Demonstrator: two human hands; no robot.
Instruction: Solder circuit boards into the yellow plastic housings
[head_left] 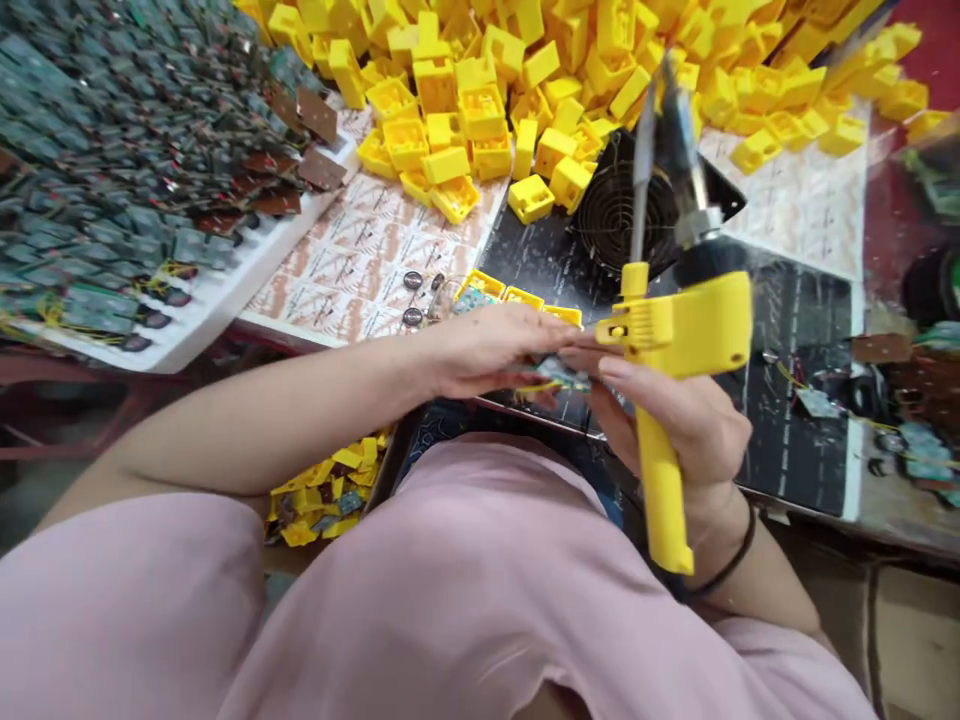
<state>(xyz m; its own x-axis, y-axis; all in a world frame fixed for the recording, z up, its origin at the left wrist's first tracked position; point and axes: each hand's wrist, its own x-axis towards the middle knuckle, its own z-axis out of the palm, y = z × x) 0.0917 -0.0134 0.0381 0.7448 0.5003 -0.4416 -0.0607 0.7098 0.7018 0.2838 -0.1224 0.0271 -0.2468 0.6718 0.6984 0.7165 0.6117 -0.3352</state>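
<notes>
My right hand (pixel 682 415) is wrapped around the grip of a yellow soldering gun (pixel 697 325). Its metal tip and thin feed tube point up and away from me. My left hand (pixel 495 345) has its fingers together around a small green circuit board (pixel 559 375) with yellow wires, partly hidden under the fingers. The fingertips of both hands meet at the board. Just beyond my left hand, several open yellow plastic cases (pixel 523 297) lie in a row, with a green board at the first. Small round black parts (pixel 412 281) on wires lie left of them.
A white foam tray (pixel 217 325) heaped with circuit boards fills the left. Loose yellow cases (pixel 480 110) are piled across the back. Behind the soldering gun stands a black fan with a round grille (pixel 622 205). Boards and wires (pixel 926 450) lie right; yellow pieces (pixel 337 485) sit below the table.
</notes>
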